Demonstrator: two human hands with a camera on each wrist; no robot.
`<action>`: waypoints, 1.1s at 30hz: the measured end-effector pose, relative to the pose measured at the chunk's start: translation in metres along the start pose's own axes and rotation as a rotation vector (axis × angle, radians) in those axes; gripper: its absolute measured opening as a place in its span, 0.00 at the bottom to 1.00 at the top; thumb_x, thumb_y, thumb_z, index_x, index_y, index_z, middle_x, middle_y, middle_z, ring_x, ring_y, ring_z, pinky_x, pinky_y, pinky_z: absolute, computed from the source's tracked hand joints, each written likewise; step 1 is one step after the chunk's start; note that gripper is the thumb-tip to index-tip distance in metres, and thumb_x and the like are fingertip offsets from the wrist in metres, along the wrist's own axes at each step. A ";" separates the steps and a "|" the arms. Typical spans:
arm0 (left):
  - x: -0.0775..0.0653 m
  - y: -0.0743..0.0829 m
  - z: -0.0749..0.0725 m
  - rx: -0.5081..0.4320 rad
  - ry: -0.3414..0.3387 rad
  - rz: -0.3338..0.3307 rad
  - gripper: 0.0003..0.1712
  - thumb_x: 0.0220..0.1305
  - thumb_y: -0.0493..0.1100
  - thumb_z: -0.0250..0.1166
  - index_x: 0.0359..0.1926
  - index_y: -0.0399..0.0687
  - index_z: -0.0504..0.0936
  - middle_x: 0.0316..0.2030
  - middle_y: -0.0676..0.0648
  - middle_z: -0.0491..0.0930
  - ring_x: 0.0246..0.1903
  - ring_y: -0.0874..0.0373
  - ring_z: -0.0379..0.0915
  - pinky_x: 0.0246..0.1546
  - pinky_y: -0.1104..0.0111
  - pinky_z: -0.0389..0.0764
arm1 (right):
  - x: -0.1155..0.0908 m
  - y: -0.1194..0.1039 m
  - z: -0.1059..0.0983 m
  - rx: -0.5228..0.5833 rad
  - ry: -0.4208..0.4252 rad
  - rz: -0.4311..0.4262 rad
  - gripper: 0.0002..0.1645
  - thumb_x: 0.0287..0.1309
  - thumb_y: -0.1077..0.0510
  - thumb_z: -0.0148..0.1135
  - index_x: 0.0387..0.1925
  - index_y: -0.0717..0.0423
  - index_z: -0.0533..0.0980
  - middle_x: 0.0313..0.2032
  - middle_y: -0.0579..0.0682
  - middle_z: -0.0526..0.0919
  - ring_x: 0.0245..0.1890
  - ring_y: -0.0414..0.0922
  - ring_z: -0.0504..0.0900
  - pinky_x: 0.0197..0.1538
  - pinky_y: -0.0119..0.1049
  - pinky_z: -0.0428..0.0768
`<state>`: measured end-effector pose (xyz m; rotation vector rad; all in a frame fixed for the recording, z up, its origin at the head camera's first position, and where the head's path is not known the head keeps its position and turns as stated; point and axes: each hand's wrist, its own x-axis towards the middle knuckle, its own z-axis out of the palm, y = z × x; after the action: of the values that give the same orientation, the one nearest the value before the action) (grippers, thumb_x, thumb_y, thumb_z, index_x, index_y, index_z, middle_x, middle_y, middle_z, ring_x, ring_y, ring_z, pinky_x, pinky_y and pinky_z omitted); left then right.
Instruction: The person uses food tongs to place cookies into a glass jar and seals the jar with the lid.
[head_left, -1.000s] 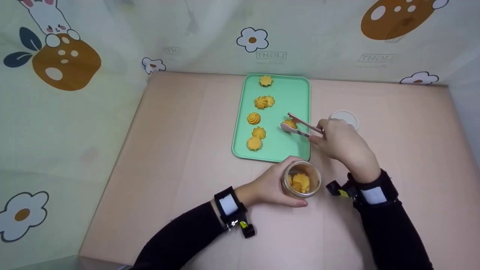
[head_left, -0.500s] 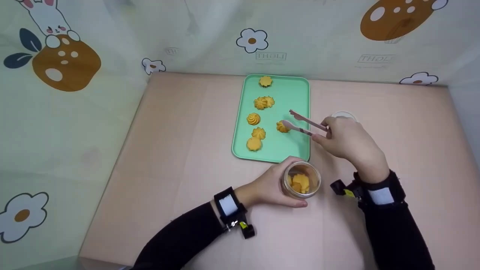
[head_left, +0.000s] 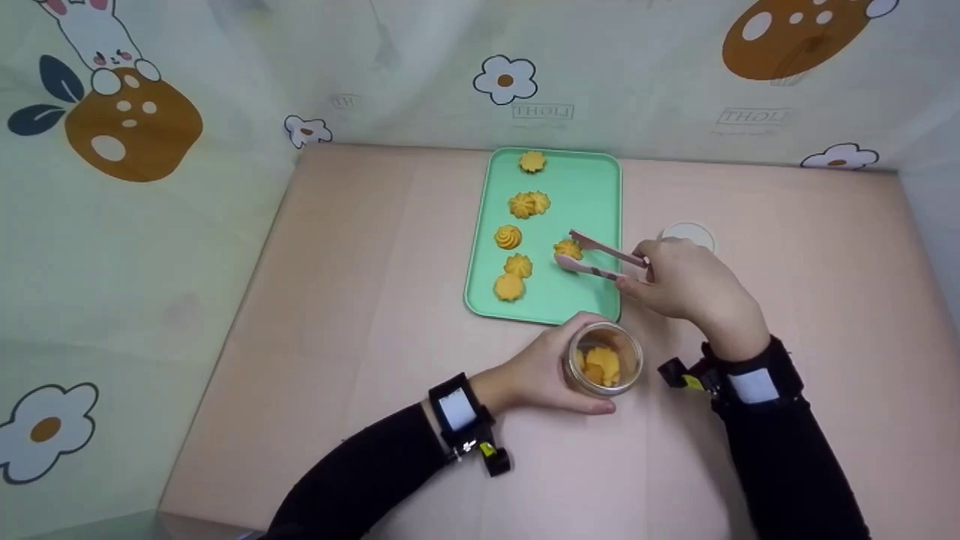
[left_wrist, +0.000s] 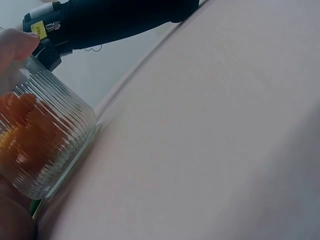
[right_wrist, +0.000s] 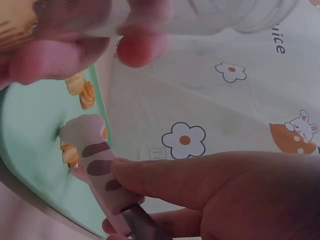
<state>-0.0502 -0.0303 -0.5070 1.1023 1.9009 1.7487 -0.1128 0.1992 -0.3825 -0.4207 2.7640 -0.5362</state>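
A piped cookie lies left of the right hand, between the parted tips of its pinched pink tongs, toward the green tray's right edge; the left hand clasps a ribbed glass jar.

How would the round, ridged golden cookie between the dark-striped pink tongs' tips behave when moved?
The cookie looks stiff but probably crumbly, given its baked, scalloped edge. Its ridges may help the tongs grip. Lying flat on the rectangular green tray, it should slide rather than roll.
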 end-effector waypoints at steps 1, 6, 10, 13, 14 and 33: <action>0.000 0.000 0.000 -0.003 0.000 -0.001 0.54 0.53 0.41 0.88 0.75 0.49 0.66 0.67 0.52 0.79 0.67 0.61 0.74 0.74 0.63 0.73 | 0.001 0.000 0.001 -0.006 0.007 -0.006 0.25 0.72 0.50 0.70 0.54 0.70 0.82 0.31 0.57 0.84 0.27 0.51 0.79 0.28 0.42 0.77; 0.000 0.000 0.001 -0.024 0.001 0.009 0.54 0.52 0.41 0.89 0.75 0.51 0.66 0.67 0.51 0.79 0.66 0.61 0.74 0.74 0.63 0.73 | 0.004 -0.001 0.007 -0.042 0.082 -0.011 0.20 0.69 0.49 0.69 0.46 0.65 0.84 0.28 0.55 0.82 0.28 0.52 0.79 0.27 0.44 0.76; -0.001 0.000 0.001 -0.024 0.003 0.015 0.55 0.52 0.42 0.89 0.75 0.51 0.66 0.66 0.50 0.79 0.66 0.62 0.74 0.74 0.63 0.73 | 0.007 -0.002 0.013 -0.048 0.130 0.016 0.19 0.65 0.49 0.68 0.41 0.62 0.84 0.26 0.53 0.80 0.26 0.52 0.77 0.25 0.43 0.72; 0.000 -0.001 0.001 -0.011 0.005 0.022 0.55 0.52 0.42 0.89 0.75 0.50 0.66 0.66 0.50 0.80 0.66 0.61 0.75 0.74 0.63 0.73 | 0.008 -0.001 0.015 -0.039 0.145 0.033 0.17 0.63 0.49 0.68 0.38 0.61 0.83 0.25 0.52 0.78 0.25 0.51 0.75 0.24 0.42 0.70; 0.000 -0.001 0.001 -0.005 0.006 0.025 0.55 0.52 0.42 0.89 0.75 0.50 0.66 0.65 0.50 0.80 0.65 0.61 0.75 0.74 0.63 0.74 | 0.008 -0.001 0.016 -0.038 0.146 0.037 0.17 0.62 0.49 0.67 0.38 0.60 0.83 0.25 0.51 0.78 0.25 0.51 0.75 0.23 0.42 0.70; 0.000 -0.002 0.000 -0.008 0.002 0.020 0.57 0.48 0.39 0.90 0.75 0.46 0.66 0.66 0.45 0.79 0.65 0.56 0.75 0.74 0.63 0.73 | 0.004 0.004 0.006 -0.029 0.164 0.007 0.18 0.66 0.50 0.66 0.41 0.63 0.86 0.28 0.52 0.81 0.29 0.51 0.75 0.28 0.42 0.70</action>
<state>-0.0507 -0.0299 -0.5085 1.1210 1.8893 1.7668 -0.1155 0.1994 -0.3901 -0.3896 2.9325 -0.5528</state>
